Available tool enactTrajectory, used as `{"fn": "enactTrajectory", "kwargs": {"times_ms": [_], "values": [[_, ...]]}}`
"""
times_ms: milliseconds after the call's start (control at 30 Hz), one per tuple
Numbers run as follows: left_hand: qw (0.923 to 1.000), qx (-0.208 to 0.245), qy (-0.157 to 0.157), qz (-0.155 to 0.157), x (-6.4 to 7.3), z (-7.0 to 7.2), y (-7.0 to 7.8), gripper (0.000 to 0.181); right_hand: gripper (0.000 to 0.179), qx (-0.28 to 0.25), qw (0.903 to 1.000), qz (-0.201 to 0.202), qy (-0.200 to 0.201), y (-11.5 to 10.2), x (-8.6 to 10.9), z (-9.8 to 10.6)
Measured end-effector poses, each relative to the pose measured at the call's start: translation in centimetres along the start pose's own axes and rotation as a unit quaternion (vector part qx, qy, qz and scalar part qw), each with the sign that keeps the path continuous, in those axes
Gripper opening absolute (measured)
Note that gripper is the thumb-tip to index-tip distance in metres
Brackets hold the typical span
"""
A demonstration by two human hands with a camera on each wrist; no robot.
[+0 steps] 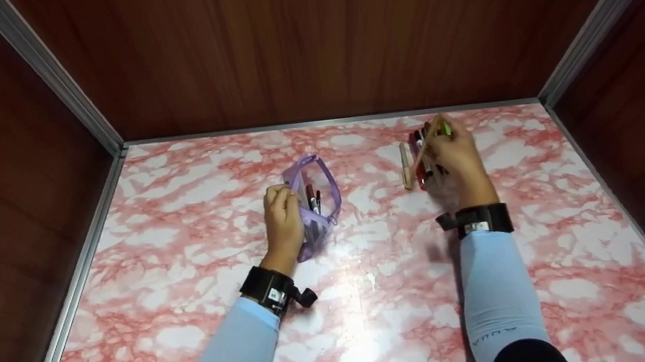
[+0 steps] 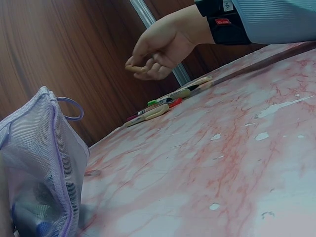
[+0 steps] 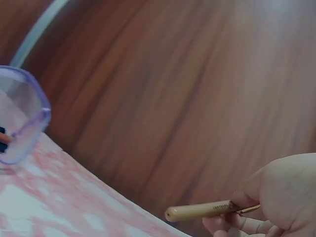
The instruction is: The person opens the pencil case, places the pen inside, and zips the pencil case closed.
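Note:
My left hand (image 1: 284, 222) grips the near-left edge of a purple mesh zip pencil pouch (image 1: 330, 183), whose mouth gapes upward. Inside it are several pens (image 1: 312, 199), dark and brown ones among them. The right hand (image 1: 457, 150) pinches a beige pen (image 3: 195, 211) between thumb and fingers, lifted above the table. Under that hand lies a row of several pens (image 1: 421, 180), including red, purple and green ones, partly hidden by it. Just left of the row rests a pale beige capped pen (image 1: 406, 165). The left wrist view shows the pouch's mesh side (image 2: 42, 148) up close.
The tabletop (image 1: 360, 298) has a pink and white marbled surface. Brown wood-grain panels (image 1: 307, 43) rise behind it and on both sides, with grey metal strips (image 1: 316, 123) along their edges. The row of pens sits near the back panel, to the right of the pouch.

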State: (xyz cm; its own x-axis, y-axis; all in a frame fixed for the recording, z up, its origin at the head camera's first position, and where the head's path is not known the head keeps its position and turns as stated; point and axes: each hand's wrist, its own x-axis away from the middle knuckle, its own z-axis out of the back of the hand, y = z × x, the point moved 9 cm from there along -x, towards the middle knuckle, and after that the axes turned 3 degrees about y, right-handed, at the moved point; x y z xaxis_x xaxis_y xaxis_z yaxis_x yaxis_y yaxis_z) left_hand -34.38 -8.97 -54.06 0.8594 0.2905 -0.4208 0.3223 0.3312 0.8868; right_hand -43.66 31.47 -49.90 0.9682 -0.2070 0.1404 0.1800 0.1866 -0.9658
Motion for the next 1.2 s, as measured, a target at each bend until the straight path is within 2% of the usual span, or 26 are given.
{"fn": "enactTrajectory", "kwargs": {"times_ms": [267, 567, 733, 967, 1100, 1200], "values": [[1.0000, -0.004, -0.006, 0.003, 0.0, -0.1, -0.2, 0.027, 0.072, -0.092, 0.9952, 0.027, -0.020, -1.0, 1.3, -4.5], [1.0000, -0.006, -0.002, 0.002, 0.1, 0.0, 0.0, 0.027, 0.069, -0.098, 0.9889, 0.107, -0.033, -2.5, 3.2, -10.2], [1.0000, 0.002, 0.004, -0.007, 0.1, 0.1, 0.0, 0.028, 0.066, -0.078, 0.9852, 0.140, -0.061, -2.7, 4.5, -13.6], [0.9999, 0.009, 0.005, -0.007, 0.1, 0.0, -0.3, 0.028, 0.069, -0.005, 0.9806, 0.151, -0.124, -2.2, 7.0, -17.8], [1.0000, 0.004, -0.003, 0.000, 0.0, -0.1, -0.1, 0.028, 0.068, 0.044, 0.9690, 0.181, -0.163, -2.1, 8.3, -19.8], [1.0000, 0.001, -0.007, -0.002, 0.0, -0.1, 0.2, 0.029, 0.069, 0.084, 0.9563, 0.203, -0.193, -2.0, 9.1, -21.0]]}}
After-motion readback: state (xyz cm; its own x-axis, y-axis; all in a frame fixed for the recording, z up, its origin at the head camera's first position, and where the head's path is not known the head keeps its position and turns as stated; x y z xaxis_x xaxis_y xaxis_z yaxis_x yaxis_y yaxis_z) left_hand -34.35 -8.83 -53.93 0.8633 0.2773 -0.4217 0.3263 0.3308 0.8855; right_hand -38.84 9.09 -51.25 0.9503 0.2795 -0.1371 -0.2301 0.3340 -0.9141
